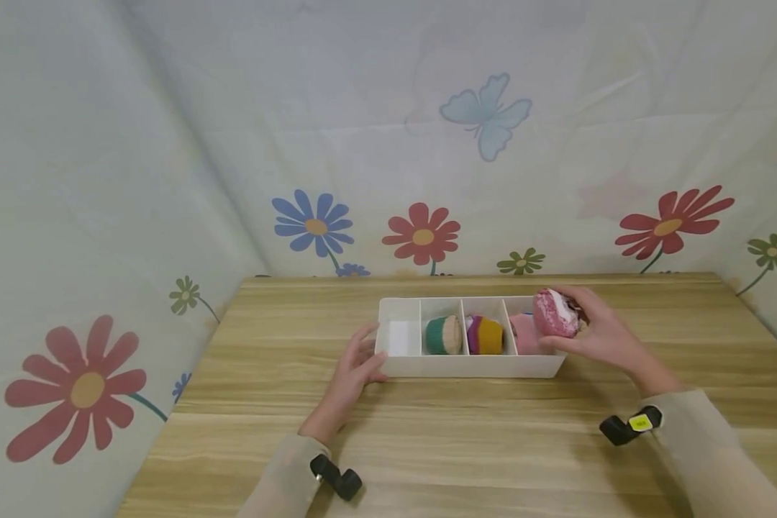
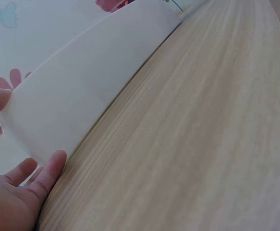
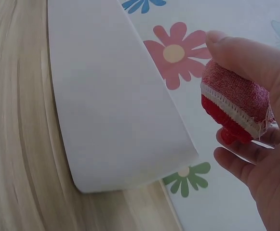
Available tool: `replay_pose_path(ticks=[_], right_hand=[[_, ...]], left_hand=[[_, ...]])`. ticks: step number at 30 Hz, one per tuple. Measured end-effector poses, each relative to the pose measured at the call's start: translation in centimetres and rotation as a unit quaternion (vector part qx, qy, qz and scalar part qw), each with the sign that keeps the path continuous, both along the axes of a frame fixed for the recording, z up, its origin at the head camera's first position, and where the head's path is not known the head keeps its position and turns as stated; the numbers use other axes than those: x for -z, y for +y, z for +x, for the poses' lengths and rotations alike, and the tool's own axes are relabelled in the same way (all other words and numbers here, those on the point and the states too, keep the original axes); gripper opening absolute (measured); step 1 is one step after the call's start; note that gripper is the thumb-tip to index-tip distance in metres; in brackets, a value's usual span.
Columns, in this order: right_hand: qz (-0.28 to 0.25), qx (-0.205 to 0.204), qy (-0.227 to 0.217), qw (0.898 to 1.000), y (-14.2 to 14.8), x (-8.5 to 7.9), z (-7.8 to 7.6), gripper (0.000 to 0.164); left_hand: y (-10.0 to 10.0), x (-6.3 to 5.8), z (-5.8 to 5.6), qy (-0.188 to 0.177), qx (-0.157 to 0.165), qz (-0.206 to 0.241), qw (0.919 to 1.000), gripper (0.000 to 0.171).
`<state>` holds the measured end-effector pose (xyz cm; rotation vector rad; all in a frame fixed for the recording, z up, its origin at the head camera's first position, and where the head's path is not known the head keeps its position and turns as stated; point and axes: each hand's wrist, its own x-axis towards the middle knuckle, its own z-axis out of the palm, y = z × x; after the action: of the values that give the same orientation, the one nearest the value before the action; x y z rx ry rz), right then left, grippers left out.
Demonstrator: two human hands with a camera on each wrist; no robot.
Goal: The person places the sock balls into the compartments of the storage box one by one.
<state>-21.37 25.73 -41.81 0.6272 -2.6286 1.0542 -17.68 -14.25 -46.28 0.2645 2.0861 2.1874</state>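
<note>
A white divided box [image 1: 473,367] stands on the table. My left hand [image 1: 356,363] rests against its left end, thumb at the rim's front corner and fingers along the end; in the left wrist view this hand [image 2: 19,192] touches the box with loosely extended fingers. My right hand [image 1: 598,324] holds a pink-and-white rolled sock [image 1: 555,314] over the box's right end, between thumb and fingers. The right wrist view shows the sock's [image 3: 236,98] pink knit, white edge and red part. A pink roll [image 1: 524,334] lies in the rightmost compartment, partly hidden.
A green-and-beige rolled sock [image 1: 443,335] and a purple-and-yellow one [image 1: 485,335] sit in the middle compartments. The leftmost compartment [image 1: 399,338] shows a bare floor. Behind the wooden table [image 1: 466,446] hangs a flowered cloth [image 1: 362,144].
</note>
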Motion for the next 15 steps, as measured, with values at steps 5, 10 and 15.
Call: replay_pose_path(ticks=[5,10,15], right_hand=[[-0.025,-0.007,-0.004,1.0,-1.1,-0.1,-0.2,0.082],[-0.052,-0.009,-0.014,0.998,-2.1,-0.3,-0.4,0.082],[-0.062,-0.018,-0.03,0.997,-3.2,-0.4,-0.7,0.084]], left_hand=[[0.0,0.2,0.0,-0.003,-0.001,0.001,1.0,0.055],[0.0,0.2,-0.1,-0.003,-0.002,0.0,1.0,0.055],[-0.1,0.2,-0.1,0.002,0.005,-0.001,1.0,0.055]])
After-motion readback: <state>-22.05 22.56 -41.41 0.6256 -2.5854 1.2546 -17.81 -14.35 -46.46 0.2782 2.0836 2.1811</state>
